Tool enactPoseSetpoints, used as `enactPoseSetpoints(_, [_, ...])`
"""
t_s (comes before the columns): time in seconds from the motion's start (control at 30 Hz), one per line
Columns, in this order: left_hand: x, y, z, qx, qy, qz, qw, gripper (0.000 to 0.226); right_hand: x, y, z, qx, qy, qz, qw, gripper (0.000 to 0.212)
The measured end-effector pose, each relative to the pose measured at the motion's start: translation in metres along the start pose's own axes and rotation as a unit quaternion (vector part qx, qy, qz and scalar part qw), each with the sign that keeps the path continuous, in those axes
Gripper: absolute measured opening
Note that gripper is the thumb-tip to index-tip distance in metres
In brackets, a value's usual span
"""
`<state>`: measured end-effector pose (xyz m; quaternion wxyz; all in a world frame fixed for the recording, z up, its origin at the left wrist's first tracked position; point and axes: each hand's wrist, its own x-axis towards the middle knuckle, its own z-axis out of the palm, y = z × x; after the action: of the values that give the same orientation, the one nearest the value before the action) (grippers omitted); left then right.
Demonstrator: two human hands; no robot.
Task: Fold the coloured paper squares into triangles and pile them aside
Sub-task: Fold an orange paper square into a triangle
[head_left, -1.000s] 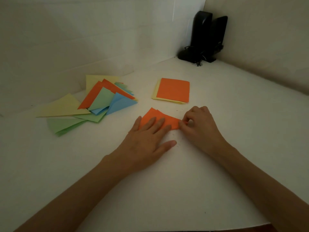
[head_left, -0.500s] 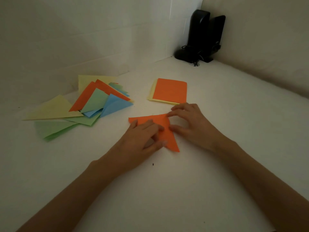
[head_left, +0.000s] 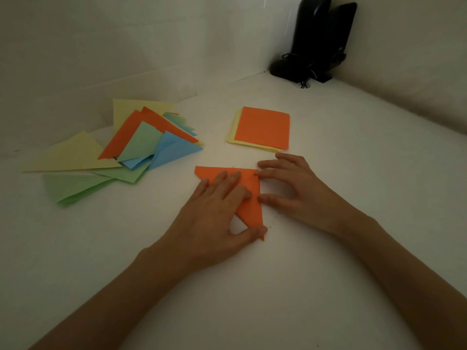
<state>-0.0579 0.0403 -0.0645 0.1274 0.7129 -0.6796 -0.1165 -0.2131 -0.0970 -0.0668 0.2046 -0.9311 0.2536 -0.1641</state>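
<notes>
- At the middle of the worktop (head_left: 328,248), the orange triangle (head_left: 251,210) lies flat, already folded, its long edge running from the 10 o'clock corner to the 5 o'clock tip.
- Your left hand (head_left: 214,215) lies flat on it, fingers (head_left: 227,180) straight and close together, thumb pressing the 5 o'clock tip.
- Your right hand (head_left: 295,188) arches at 3 o'clock, its spread fingers and thumb touching the triangle's right edge and pinching nothing.
- By my reading the crease is being pressed; this piece has yet to go aside.
- Toward 10 o'clock, well apart, the pile of folded triangles (head_left: 121,157) shows yellow, orange, green and blue, so a good share looks done.
- Near 12 o'clock, the stack of unfolded squares (head_left: 262,127), orange over yellow, is what remains; you cannot count its sheets.
- Farther toward 1 o'clock, a black device (head_left: 313,41) stands in the corner.
</notes>
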Motion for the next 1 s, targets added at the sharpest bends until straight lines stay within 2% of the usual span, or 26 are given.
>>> enactPoseSetpoints(0.2, [0.000, 0.000, 0.000, 0.008, -0.004, -0.006, 1.000, 0.081, 0.000, 0.001, 0.002, -0.016, 0.006, -0.001, 1.000, 0.054])
enactPoseSetpoints(0.27, [0.000, -0.001, -0.001, 0.012, -0.007, -0.002, 1.000, 0.085, 0.000, 0.001, 0.001, -0.035, 0.012, -0.025, 0.999, 0.058])
enactPoseSetpoints(0.4, [0.001, -0.003, 0.001, 0.016, -0.016, -0.006, 1.000, 0.095, -0.002, 0.003, 0.001, -0.099, 0.018, -0.135, 0.986, 0.038])
enactPoseSetpoints(0.53, [-0.001, -0.003, 0.001, 0.067, -0.052, -0.065, 0.994, 0.113, -0.005, -0.001, 0.002, -0.106, 0.029, -0.114, 0.987, 0.038])
enactPoseSetpoints(0.57, [0.000, -0.002, 0.000, 0.080, -0.064, -0.088, 0.991, 0.111, -0.005, -0.001, 0.003, -0.101, 0.031, -0.111, 0.988, 0.037])
enactPoseSetpoints(0.67, [0.004, 0.000, -0.002, 0.107, -0.053, -0.151, 0.981, 0.080, -0.005, -0.003, 0.003, -0.081, 0.031, -0.098, 0.991, 0.038])
enactPoseSetpoints(0.77, [0.009, -0.006, -0.007, 0.104, -0.020, -0.183, 0.977, 0.062, -0.005, -0.005, 0.005, -0.060, 0.031, -0.080, 0.994, 0.040])
enactPoseSetpoints(0.87, [0.014, -0.020, -0.012, 0.053, 0.068, -0.168, 0.982, 0.048, -0.004, -0.006, 0.006, -0.051, 0.037, -0.075, 0.995, 0.040])
enactPoseSetpoints(1.0, [0.032, -0.045, -0.022, -0.034, 0.186, -0.138, 0.972, 0.011, -0.004, -0.007, 0.007, -0.036, 0.037, -0.063, 0.997, 0.042])
